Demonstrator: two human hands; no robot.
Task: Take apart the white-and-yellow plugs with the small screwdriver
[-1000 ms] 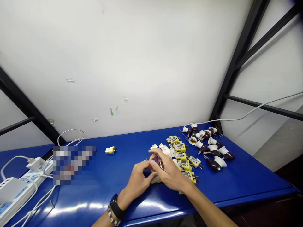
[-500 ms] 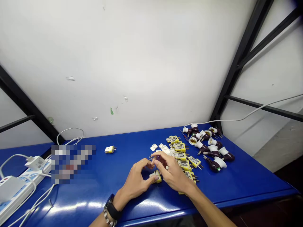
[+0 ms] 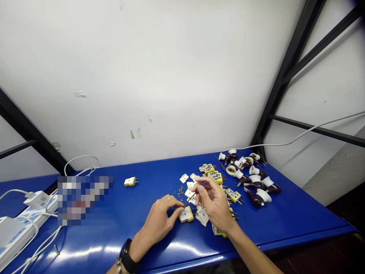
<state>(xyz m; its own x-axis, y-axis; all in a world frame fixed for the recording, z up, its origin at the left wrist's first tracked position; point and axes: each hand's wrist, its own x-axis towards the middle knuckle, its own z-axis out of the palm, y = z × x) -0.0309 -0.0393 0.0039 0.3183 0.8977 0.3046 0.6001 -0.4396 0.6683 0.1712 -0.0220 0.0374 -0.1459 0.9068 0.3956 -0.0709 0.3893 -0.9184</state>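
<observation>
A screwdriver (image 3: 192, 196) is in my right hand (image 3: 214, 203), its thin shaft pointing down and left. The thumb and index finger of my left hand (image 3: 162, 216) are pinched together near the screwdriver's tip; what they hold, if anything, is too small to make out. Right beside those fingertips lies a white-and-yellow plug (image 3: 186, 214) on the blue table, white face up. Small screws (image 3: 179, 191) are scattered just beyond it. White plug covers (image 3: 202, 216) lie under and beside my right hand, with several opened yellow plugs (image 3: 234, 195) behind it.
Dark lamp holders with white sockets (image 3: 256, 182) are heaped on the right. Another screwdriver (image 3: 220, 162) lies near them. A single plug (image 3: 130, 182) sits left of centre. On the left are a power strip (image 3: 34, 224) and cables. Black metal frames flank the wall.
My right hand has lifted the screwdriver off the plug and tilted it, moving right. My left fingers have come off the plug and pinched together at the screwdriver's tip.
</observation>
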